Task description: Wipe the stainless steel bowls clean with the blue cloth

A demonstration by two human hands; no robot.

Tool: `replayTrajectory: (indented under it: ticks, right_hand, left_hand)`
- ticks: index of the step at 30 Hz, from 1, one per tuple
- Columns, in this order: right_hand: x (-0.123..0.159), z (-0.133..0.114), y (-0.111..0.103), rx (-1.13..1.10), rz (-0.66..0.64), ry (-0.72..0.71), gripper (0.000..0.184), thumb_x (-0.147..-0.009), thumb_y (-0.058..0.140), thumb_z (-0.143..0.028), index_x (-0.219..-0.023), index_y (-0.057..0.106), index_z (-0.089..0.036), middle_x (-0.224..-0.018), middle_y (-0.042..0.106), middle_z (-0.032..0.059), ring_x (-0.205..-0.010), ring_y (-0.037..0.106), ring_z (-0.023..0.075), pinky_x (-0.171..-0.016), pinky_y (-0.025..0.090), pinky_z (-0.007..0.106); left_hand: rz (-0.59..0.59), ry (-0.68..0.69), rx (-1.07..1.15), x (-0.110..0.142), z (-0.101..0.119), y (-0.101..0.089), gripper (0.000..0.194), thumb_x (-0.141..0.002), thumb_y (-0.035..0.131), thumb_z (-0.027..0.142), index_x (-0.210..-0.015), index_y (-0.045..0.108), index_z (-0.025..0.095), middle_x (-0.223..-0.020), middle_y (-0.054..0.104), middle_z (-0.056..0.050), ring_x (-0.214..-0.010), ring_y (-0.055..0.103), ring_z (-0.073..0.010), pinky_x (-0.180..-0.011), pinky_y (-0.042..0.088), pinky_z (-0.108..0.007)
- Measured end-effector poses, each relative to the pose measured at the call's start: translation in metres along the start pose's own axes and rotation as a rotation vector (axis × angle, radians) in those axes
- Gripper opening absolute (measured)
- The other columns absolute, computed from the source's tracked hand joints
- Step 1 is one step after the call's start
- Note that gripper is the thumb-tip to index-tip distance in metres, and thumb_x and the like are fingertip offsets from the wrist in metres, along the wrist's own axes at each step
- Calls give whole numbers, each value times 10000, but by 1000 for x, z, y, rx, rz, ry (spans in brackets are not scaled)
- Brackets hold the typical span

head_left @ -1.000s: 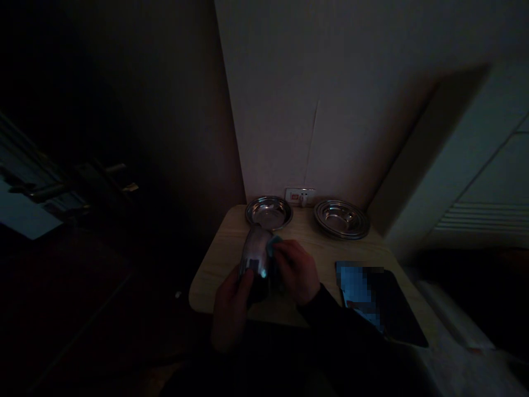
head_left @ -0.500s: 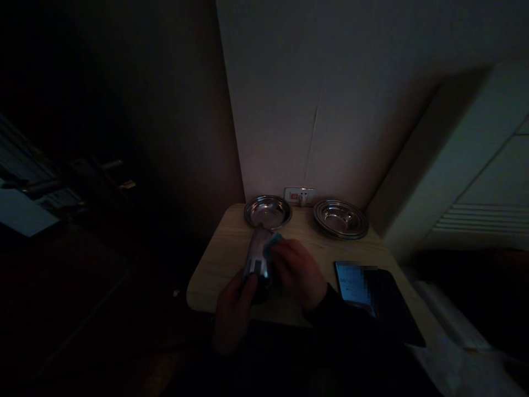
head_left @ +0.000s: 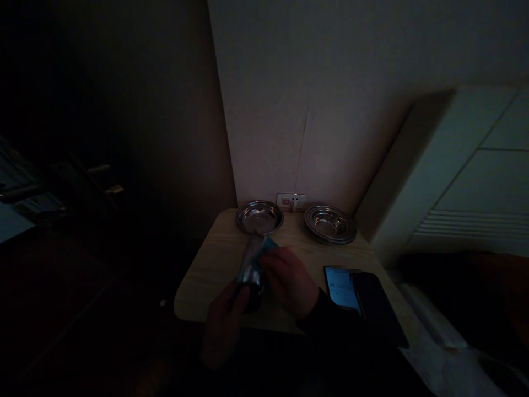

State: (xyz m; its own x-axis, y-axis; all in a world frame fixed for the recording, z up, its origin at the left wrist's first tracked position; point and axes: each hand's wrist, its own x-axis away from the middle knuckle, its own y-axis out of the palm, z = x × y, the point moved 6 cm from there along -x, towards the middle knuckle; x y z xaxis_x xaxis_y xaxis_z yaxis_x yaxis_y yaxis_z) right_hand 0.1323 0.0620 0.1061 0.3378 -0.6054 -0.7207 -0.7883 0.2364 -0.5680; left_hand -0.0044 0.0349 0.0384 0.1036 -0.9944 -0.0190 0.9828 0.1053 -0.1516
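Note:
Low at the centre, my left hand (head_left: pixel 223 320) is closed around the lower end of a shiny, dark, elongated object (head_left: pixel 248 271); the dim light and blur hide its exact kind. Its narrower far end points toward a round metal dish. My right hand (head_left: pixel 292 282) pinches a teal cloth-like piece (head_left: pixel 266 246) and presses it against the object's upper right side. Whether that piece is cloth or sponge is hard to make out. Both hands are over the front part of a small pale wooden table (head_left: pixel 202 281).
A shallow metal dish (head_left: pixel 259 218) stands at the back left, and stacked metal dishes (head_left: pixel 330 225) at the back right. Between them is a wall socket (head_left: pixel 291 200) with a plug. A lit phone (head_left: pixel 342 289) lies at the right on a dark flat item (head_left: pixel 382 309).
The view has shifted slightly, so the table sits a little lower and further left. My right hand with the teal piece has shifted along the object, which stays in my left hand.

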Motion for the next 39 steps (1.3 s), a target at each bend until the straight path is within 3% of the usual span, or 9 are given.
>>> replayTrajectory:
  ticks: [2,6,10,14,18,22,25,29,39]
  right_hand:
    - [-1,0,-5,56,20,27,221,-847,424,-124,-938,621,-163,-866,603,83,-794,538,177,-703,493,312]
    - [1,-9,-3,84,-100,-61,226,-840,437,-124,-980,612,-156,-914,605,92,-843,517,198,-706,487,322]
    - [0,-8,-5,116,-10,-13,220,-851,429,-130,-960,620,-142,-882,606,97,-811,515,196,-719,478,336]
    - [-3,-19,5,50,-80,-125,201,-842,459,-146,-952,627,-151,-884,618,76,-814,507,192,-700,476,310]
    - [-8,-13,-2,99,21,-13,219,-842,434,-124,-931,634,-141,-880,614,95,-818,508,197,-745,466,340]
    - [-9,-16,1,71,-60,-74,217,-829,457,-130,-958,629,-159,-906,616,83,-832,505,194,-717,470,313]
    - [-12,-11,-2,124,-17,-6,227,-837,427,-132,-927,634,-160,-877,611,88,-824,507,200,-744,465,347]
    - [-12,-20,4,140,-116,-134,231,-822,443,-128,-971,618,-142,-911,613,95,-825,491,208,-730,470,343]
    - [-4,-31,5,240,-101,-198,193,-836,472,-147,-969,612,-139,-935,622,96,-823,496,209,-720,470,344]
  left_hand:
    - [-24,-8,-15,2,0,3,401,-748,518,456,-946,650,134,-916,682,-80,-847,617,-211,-765,490,-298]
    - [-63,-6,-35,3,-2,7,379,-759,507,430,-958,655,144,-929,682,-69,-866,613,-205,-789,481,-295]
    - [-70,3,-37,3,0,5,379,-756,509,427,-952,658,139,-918,686,-72,-864,615,-211,-774,487,-294]
    - [-49,10,-33,2,1,1,379,-744,522,424,-949,661,137,-913,688,-74,-835,620,-211,-764,493,-303]
    - [-66,5,-18,3,-1,1,369,-749,524,421,-938,666,138,-895,691,-68,-830,622,-205,-741,493,-282]
    - [-75,12,-25,5,-2,2,359,-756,525,407,-949,662,138,-905,688,-65,-825,618,-202,-745,486,-280]
    - [-62,19,-27,6,-2,1,357,-755,523,420,-915,667,136,-871,688,-69,-827,617,-211,-751,485,-293]
    - [-64,17,-11,6,-1,0,355,-750,528,417,-919,667,138,-853,686,-66,-816,617,-205,-751,485,-291]
    - [-87,29,10,2,4,0,361,-766,514,412,-939,656,128,-871,677,-57,-824,605,-194,-739,479,-271]
